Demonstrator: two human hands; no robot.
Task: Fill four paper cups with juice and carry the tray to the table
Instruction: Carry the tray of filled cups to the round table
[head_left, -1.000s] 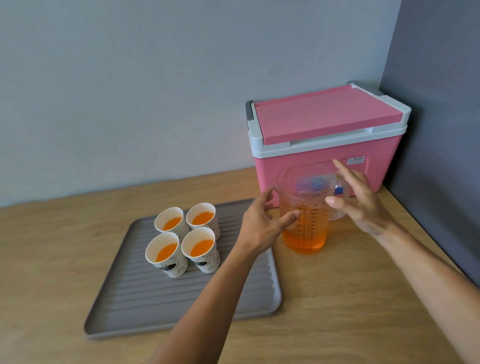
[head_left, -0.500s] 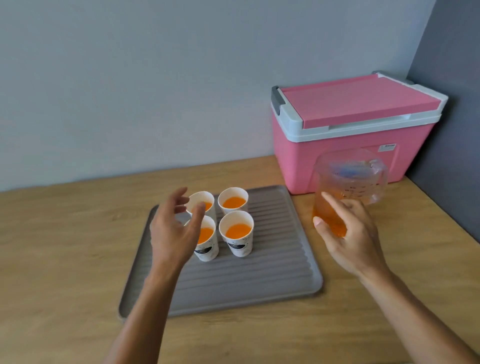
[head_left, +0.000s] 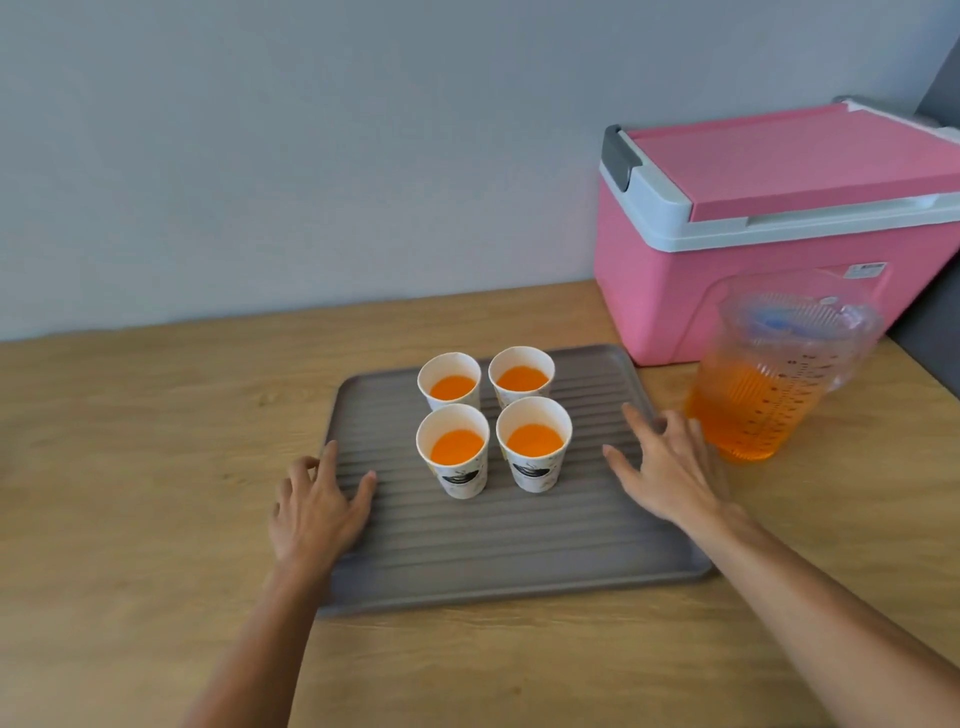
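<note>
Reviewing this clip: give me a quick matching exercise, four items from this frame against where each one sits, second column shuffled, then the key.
Items:
1. paper cups
2. pitcher
3. cooler
4. left hand

Places:
A. right of the tray, on the counter
B. over the tray's left edge
C. on the tray, grouped two by two
D. back right, against the wall

Pairs: 1-C, 2-A, 3-D, 4-B

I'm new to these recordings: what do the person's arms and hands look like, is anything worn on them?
Both arms are bare as far as the frame shows. No sleeves, gloves, watch, rings or markings show on the left hand or the right hand.
</note>
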